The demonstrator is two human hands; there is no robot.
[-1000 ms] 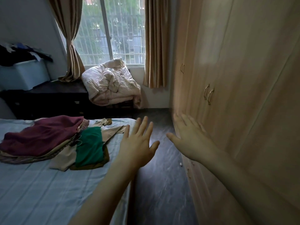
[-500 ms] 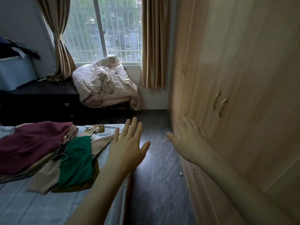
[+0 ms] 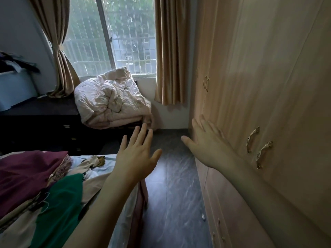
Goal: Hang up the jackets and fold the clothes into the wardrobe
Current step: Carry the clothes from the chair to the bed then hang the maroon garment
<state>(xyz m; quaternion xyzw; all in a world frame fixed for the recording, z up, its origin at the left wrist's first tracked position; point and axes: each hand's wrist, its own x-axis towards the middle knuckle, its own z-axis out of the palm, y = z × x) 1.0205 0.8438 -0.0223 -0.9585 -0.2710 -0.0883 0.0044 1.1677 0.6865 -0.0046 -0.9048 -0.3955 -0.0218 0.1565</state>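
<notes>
Clothes (image 3: 41,190): heaped on bed (image 3: 111,169), left; soft, light, limp. Judged best lifted by collar or shoulders.
Wardrobe (image 3: 268,86): doors closed; grip handles (image 3: 258,147).
Left hand (image 3: 138,158): fingers spread, empty.
Right hand (image 3: 209,147): fingers spread, empty, near door.

Bare forearms, sleeveless left hand (image 3: 136,159), right hand (image 3: 208,145)

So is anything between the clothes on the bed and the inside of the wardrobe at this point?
Yes: the wardrobe doors are shut, handles untouched. The right hand is open near the door face, holding nothing; the left hand is open too. The clothes pile lies on the bed, with bare floor between.
</notes>
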